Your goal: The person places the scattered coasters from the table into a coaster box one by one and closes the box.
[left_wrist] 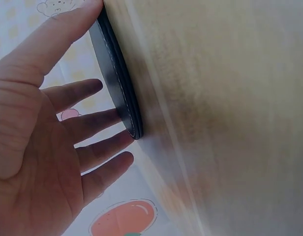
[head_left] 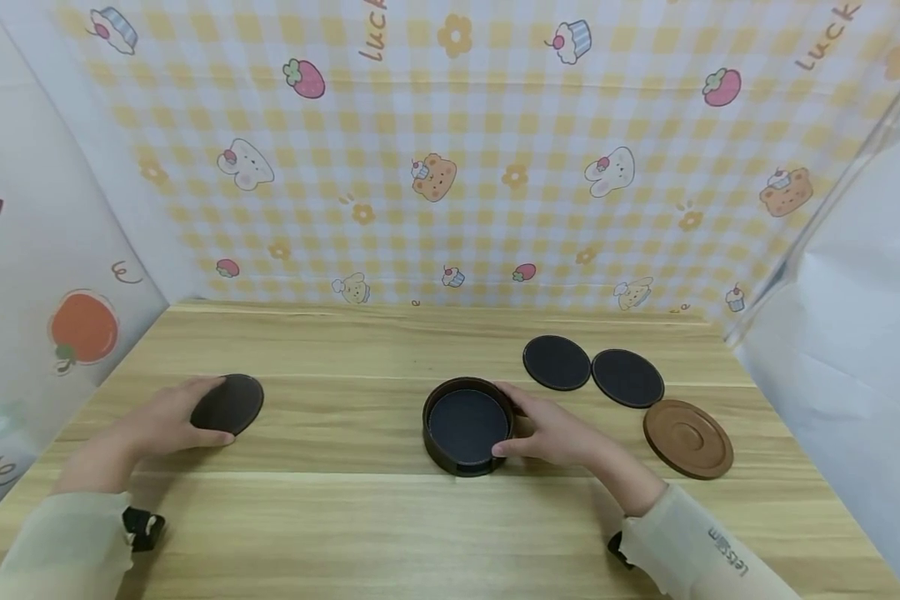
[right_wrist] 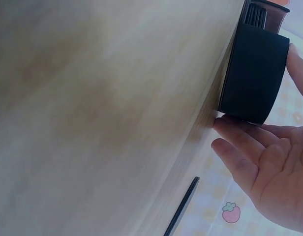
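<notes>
At the left of the table, my left hand (head_left: pixel 167 417) spans a round black coaster (head_left: pixel 242 403), holding it with the thumb at the near edge and fingertips at the far edge. The left wrist view shows the coaster's stitched rim (left_wrist: pixel 123 88) edge-on, close over the wood. Near the table's middle stands a round black coaster holder (head_left: pixel 441 457) with a notch in its front wall. My right hand (head_left: pixel 551 429) grips its right side, thumb on the near rim and fingers round the back. Several stacked dark layers (right_wrist: pixel 256 14) show through the notch.
Two black coasters, one farther back (head_left: pixel 557 362) and one beside it (head_left: pixel 628 377), lie flat at the back right. A round brown wooden lid (head_left: pixel 688 439) lies in front of them. Patterned cloth (head_left: pixel 450 233) hangs behind the wooden table (head_left: pixel 330 533).
</notes>
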`<state>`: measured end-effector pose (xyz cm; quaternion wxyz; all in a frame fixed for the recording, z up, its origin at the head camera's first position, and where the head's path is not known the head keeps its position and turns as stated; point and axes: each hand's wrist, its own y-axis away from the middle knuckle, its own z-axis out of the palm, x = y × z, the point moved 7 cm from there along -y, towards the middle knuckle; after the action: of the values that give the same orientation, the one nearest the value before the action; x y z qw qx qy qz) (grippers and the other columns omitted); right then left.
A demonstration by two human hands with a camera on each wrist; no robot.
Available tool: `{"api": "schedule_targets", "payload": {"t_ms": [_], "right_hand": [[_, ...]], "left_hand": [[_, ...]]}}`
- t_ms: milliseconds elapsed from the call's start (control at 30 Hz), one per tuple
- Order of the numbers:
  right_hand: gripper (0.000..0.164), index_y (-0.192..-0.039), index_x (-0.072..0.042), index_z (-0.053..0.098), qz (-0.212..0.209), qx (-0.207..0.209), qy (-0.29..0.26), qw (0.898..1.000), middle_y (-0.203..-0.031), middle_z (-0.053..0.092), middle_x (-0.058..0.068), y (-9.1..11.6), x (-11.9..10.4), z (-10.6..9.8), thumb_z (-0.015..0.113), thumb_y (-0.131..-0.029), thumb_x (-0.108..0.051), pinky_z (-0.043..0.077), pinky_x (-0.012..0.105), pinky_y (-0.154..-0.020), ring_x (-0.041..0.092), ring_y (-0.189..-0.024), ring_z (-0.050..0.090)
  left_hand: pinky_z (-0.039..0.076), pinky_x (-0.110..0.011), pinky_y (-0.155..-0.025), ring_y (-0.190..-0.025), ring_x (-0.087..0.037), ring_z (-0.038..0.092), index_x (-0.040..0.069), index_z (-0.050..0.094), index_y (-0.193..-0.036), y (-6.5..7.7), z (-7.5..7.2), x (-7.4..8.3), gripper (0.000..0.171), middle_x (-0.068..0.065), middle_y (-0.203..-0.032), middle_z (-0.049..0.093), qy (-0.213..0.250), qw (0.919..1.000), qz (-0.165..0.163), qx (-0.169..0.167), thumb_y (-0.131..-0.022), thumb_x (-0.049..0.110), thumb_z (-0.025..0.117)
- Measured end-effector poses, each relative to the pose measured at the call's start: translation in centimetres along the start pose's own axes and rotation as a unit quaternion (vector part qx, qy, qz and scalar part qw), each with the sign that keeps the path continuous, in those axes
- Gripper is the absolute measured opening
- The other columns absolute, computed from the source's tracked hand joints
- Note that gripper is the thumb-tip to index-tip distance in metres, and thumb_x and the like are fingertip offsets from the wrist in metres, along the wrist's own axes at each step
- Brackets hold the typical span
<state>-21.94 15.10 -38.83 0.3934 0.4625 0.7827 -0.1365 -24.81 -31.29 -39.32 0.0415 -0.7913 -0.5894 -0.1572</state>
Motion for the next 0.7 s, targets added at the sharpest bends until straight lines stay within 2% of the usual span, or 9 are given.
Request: {"api": "schedule_targets", "payload": {"t_ms": [333, 700], "right_hand": [[0.087, -0.157, -0.003, 0.024, -0.009, -0.003, 0.002, 1.0, -0.159, 0.034, 0.017, 0.05, -0.19, 0.0, 0.074, -0.09, -0.028, 0.028, 0.055, -0.117, 0.036, -0.146, 0.035], [0.088, -0.158, -0.005, 0.023, 0.003, -0.003, 0.004, 1.0, -0.159, 0.034, 0.017, 0.1, 0.11, 0.01, 0.073, -0.091, -0.03, 0.028, 0.055, -0.117, 0.036, -0.146, 0.035]], "left_hand": [[0.045, -0.068, -0.09, -0.116, -0.062, 0.049, -0.016, 0.047, -0.134, -0.2, -0.2, 0.29, 0.091, -0.046, -0.132, 0.045, -0.024, 0.9997, 0.004, 0.007, -0.071, 0.037, 0.087], [0.045, -0.067, -0.089, -0.115, -0.062, 0.05, -0.016, 0.05, -0.132, 0.08, -0.26, 0.63, 0.088, -0.045, -0.131, 0.046, -0.024, 0.9995, 0.015, 0.017, -0.071, 0.036, 0.086]]}}
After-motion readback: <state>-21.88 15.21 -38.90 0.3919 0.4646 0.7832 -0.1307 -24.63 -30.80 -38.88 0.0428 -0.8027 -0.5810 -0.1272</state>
